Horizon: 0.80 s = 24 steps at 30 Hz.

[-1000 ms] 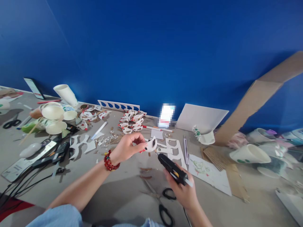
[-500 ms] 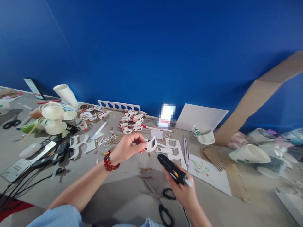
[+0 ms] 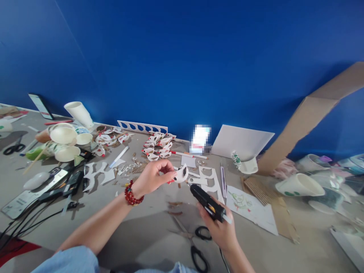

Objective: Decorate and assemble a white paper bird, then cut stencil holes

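Between thumb and fingers, my left hand [image 3: 156, 175] pinches a small white bird cutout [image 3: 182, 174] with a dark patch and a bit of red at its lower left. A black glue gun [image 3: 207, 203] is gripped in my right hand [image 3: 220, 229], a pale glue stick poking from its back end. Its nozzle points up and left, just below and right of the bird cutout; whether they touch I cannot tell. Beneath the hands lie open scissors [image 3: 189, 235] with black handles and a few thin brown strips [image 3: 174, 204]. Several similar white birds with red tips [image 3: 159, 146] are grouped behind my left hand.
White cut-out board scraps [image 3: 212, 180], a utility knife [image 3: 223, 178] and a drawing sheet [image 3: 250, 208] lie to the right. A cardboard strip [image 3: 295, 129] leans on the blue wall. Paper cups [image 3: 64, 134], cables [image 3: 42, 208] and a power bank-like block crowd the left.
Almost nothing differs. The glue gun's nozzle has shifted very slightly, while the bird cutout and my left hand stay in place.
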### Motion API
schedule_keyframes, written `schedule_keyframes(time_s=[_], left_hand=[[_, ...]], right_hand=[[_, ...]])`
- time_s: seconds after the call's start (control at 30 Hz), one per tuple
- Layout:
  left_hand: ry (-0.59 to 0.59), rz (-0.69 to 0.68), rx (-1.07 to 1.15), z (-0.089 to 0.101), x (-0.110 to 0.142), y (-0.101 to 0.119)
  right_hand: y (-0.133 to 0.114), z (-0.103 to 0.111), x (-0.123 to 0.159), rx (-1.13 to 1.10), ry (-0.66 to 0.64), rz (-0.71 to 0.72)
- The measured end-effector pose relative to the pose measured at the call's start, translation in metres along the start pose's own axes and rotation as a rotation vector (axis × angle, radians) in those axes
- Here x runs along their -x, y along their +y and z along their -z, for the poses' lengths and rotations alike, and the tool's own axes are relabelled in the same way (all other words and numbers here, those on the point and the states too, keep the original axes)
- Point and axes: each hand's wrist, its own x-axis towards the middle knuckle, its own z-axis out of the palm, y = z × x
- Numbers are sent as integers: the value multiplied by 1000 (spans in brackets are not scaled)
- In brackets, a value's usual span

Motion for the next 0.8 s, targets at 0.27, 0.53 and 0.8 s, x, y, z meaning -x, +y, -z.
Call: schedule_keyframes(time_s=[0.27,0.53,0.8], left_hand=[[-12,17,14,1,1,4],[-11,18,22,1,1,1],[-11,-14,36,0,-1,-4]], right_hand=[[-1,1,-1,-25,9,-8],[1,0,0,-56,-16,-16],[-1,0,1,-96,-14,-5]])
